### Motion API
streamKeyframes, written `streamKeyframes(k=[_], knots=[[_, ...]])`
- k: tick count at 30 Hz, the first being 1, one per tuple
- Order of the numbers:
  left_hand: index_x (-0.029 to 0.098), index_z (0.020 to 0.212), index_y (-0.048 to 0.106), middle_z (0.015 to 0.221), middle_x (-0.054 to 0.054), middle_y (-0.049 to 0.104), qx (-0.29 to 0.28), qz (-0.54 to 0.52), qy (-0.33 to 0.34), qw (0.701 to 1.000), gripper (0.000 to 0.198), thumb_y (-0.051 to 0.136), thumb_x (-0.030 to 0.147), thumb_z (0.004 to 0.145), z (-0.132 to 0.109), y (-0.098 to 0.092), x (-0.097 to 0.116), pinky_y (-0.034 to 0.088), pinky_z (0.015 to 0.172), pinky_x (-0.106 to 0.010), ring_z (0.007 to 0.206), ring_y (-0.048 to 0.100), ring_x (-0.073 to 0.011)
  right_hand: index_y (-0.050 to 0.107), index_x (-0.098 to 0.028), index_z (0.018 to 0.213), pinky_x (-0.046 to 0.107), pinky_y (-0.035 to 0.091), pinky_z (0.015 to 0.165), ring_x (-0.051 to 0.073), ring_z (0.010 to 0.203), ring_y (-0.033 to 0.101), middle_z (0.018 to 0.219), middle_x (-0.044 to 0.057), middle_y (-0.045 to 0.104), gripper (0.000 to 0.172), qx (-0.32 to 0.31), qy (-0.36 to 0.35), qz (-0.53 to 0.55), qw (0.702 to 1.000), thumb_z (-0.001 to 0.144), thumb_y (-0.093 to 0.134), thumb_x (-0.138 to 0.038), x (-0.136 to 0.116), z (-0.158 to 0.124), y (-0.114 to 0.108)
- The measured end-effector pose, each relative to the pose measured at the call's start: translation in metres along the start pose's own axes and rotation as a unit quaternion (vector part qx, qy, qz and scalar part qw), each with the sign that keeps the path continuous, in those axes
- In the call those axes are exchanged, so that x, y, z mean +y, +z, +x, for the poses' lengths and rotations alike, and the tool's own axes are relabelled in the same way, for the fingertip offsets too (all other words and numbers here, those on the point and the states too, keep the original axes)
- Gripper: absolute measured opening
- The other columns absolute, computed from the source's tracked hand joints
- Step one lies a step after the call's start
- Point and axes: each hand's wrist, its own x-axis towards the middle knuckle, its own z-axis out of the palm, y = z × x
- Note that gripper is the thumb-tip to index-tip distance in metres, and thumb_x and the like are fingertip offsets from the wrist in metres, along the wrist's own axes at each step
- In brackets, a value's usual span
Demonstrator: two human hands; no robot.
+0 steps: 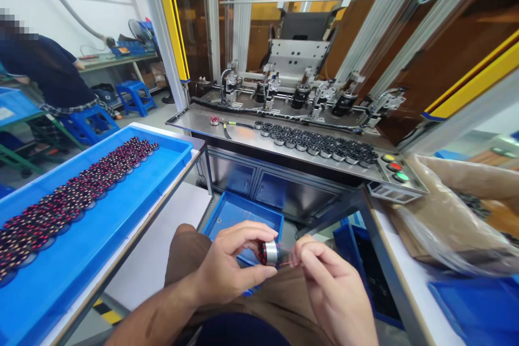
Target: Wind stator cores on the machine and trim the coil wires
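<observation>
Above my lap, my left hand [239, 257] grips a small round motor stator [271, 253] by its rim, between thumb and fingers. The stator has a silvery metal ring, with dark and red parts on its left face. Just to its right, my right hand [324, 270] is closed in a pinch on a thin reddish wire [286, 264] that runs to the stator. The fingertips partly hide the wire's end. A dense group of similar stators [316, 143] with black tops sits on the machine's metal bench, and one red-wound stator [214, 120] stands apart at its left.
To my left, a long blue tray [133, 205] holds rows of red-wound stators. Ahead is a winding machine [300, 59] with coloured push buttons [395, 167]. At right stands a plastic-lined carton [433, 211]; a blue bin [227, 216] lies below. A person [44, 65] sits far left.
</observation>
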Motion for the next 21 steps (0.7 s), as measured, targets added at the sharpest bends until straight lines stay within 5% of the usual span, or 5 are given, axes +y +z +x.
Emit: streamKeyframes(k=[3, 6, 10, 15, 21], knots=[[0.017, 0.11, 0.064, 0.109, -0.013, 0.073, -0.016, 0.142, 0.086, 0.986, 0.037, 0.074, 0.009, 0.075, 0.003, -0.006, 0.007, 0.057, 0.09, -0.029, 0.103, 0.069, -0.0217, 0.07, -0.021, 0.081, 0.029, 0.052, 0.066, 0.019, 0.072, 0.062, 0.078, 0.005, 0.065, 0.023, 0.016, -0.024, -0.004, 1.0, 0.086, 0.067, -0.044, -0.001, 0.003, -0.016], [0.014, 0.116, 0.06, 0.107, -0.014, 0.074, -0.035, 0.233, 0.14, 0.962, 0.039, 0.068, 0.006, 0.078, 0.004, -0.008, 0.012, 0.056, 0.093, -0.029, 0.1, 0.071, -0.021, 0.069, -0.024, 0.101, 0.032, 0.053, 0.081, 0.024, 0.093, 0.065, 0.098, 0.009, 0.069, 0.028, -0.062, -0.111, -0.096, 0.987, 0.083, 0.069, -0.045, -0.014, 0.004, -0.022], [0.014, 0.123, 0.053, 0.104, -0.012, 0.076, -0.043, 0.282, 0.149, 0.947, 0.043, 0.063, 0.007, 0.082, 0.0, -0.007, 0.011, 0.059, 0.085, -0.028, 0.093, 0.073, -0.0205, 0.064, -0.023, 0.083, 0.027, 0.049, 0.07, 0.017, 0.074, 0.063, 0.08, 0.002, 0.067, 0.015, -0.18, -0.107, -0.233, 0.95, 0.081, 0.073, -0.035, -0.034, 0.007, -0.008], [0.016, 0.128, 0.05, 0.106, -0.012, 0.075, -0.064, 0.281, 0.157, 0.945, 0.048, 0.063, 0.006, 0.082, -0.005, -0.012, 0.01, 0.059, 0.082, -0.029, 0.09, 0.073, -0.021, 0.054, -0.021, 0.066, 0.025, 0.043, 0.065, 0.014, 0.067, 0.056, 0.067, -0.001, 0.058, 0.03, -0.265, -0.047, -0.262, 0.927, 0.093, 0.055, -0.035, -0.044, 0.015, 0.008], [0.02, 0.122, 0.057, 0.106, -0.01, 0.076, -0.104, 0.129, 0.09, 0.982, 0.045, 0.071, 0.012, 0.08, -0.005, -0.026, 0.018, 0.058, 0.085, -0.026, 0.092, 0.073, -0.0189, 0.053, -0.021, 0.07, 0.026, 0.041, 0.066, 0.015, 0.07, 0.053, 0.072, 0.0, 0.057, 0.037, -0.357, 0.024, -0.255, 0.898, 0.094, 0.051, -0.048, -0.062, 0.035, -0.007]])
